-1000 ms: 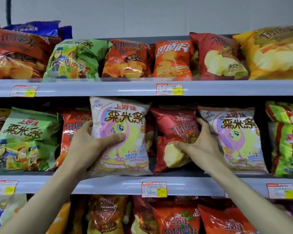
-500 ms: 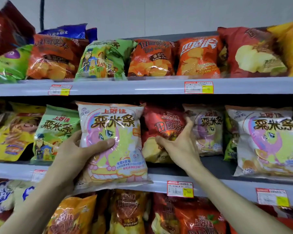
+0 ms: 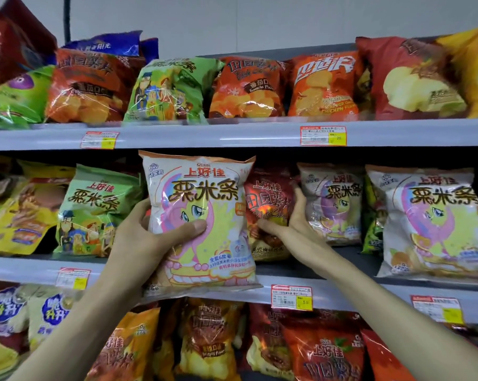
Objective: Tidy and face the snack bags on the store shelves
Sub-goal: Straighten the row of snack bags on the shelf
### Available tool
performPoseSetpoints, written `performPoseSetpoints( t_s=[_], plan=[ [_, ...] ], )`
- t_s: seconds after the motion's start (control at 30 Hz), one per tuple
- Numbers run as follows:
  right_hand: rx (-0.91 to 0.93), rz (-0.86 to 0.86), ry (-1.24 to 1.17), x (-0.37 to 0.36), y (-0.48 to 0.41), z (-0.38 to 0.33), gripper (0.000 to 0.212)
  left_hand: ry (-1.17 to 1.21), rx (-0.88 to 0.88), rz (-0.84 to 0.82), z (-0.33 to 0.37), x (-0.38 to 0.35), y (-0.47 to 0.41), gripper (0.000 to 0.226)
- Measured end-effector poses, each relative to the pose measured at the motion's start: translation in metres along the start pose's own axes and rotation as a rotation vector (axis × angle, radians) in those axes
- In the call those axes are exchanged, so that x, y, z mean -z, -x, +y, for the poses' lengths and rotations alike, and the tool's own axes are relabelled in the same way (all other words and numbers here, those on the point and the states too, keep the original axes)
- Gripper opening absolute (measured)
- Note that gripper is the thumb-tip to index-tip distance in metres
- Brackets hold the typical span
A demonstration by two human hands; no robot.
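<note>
The white corn-stick bag [image 3: 199, 215] is held at the front of the middle shelf [image 3: 342, 296]. Its bottom seam overhangs the lip and its top seam lies just under the upper shelf [image 3: 232, 133]. It is kept upright, long axis vertical, print facing outward. The grip of the left hand [image 3: 144, 237] is closed round its left edge, thumb across the front. The red chip bag [image 3: 270, 199], just beside it, is clasped by the right hand [image 3: 295, 229]. Bare shelf floor is seen right of that hand.
</note>
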State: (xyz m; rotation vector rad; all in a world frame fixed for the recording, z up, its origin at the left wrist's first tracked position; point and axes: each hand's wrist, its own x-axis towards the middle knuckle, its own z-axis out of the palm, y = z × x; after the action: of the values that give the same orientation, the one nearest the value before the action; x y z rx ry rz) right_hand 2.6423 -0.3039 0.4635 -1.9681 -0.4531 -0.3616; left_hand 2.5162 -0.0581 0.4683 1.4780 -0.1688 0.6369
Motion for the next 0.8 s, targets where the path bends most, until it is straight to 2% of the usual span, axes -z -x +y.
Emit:
performPoseSetpoints(
  t_s=[0.1,0.17,0.23,0.33,0.43,0.53,0.7,0.8],
  plan=[
    [-0.107,-0.037,-0.141,0.001,-0.009,0.006,0.124,0.006,-0.018,-0.013,0.002,-0.007,0.001,0.07],
    [-0.171,-0.056,-0.158,0.0,-0.015,0.012,0.137,-0.002,-0.021,-0.022,0.003,-0.01,0.003,0.072],
    [-0.179,-0.063,-0.127,-0.001,-0.016,0.015,0.138,-0.011,-0.019,-0.023,0.001,-0.012,0.004,0.078],
    [-0.151,-0.06,-0.078,-0.001,-0.015,0.014,0.14,-0.001,-0.009,-0.027,-0.003,-0.016,0.005,0.075],
    [-0.147,0.033,0.02,-0.001,-0.015,0.013,0.146,-0.005,-0.014,-0.031,-0.005,-0.023,0.007,0.075],
    [-0.177,0.023,0.115,0.001,-0.016,0.013,0.131,0.002,-0.021,-0.041,-0.006,-0.038,0.009,0.066],
    [-0.096,-0.04,0.059,0.025,-0.005,0.028,0.11,-0.002,-0.008,-0.098,-0.008,-0.069,0.007,0.072],
    [-0.053,0.036,0.014,0.056,0.008,0.036,0.101,0.015,0.009,-0.141,-0.01,-0.096,0.004,0.071]
  ],
)
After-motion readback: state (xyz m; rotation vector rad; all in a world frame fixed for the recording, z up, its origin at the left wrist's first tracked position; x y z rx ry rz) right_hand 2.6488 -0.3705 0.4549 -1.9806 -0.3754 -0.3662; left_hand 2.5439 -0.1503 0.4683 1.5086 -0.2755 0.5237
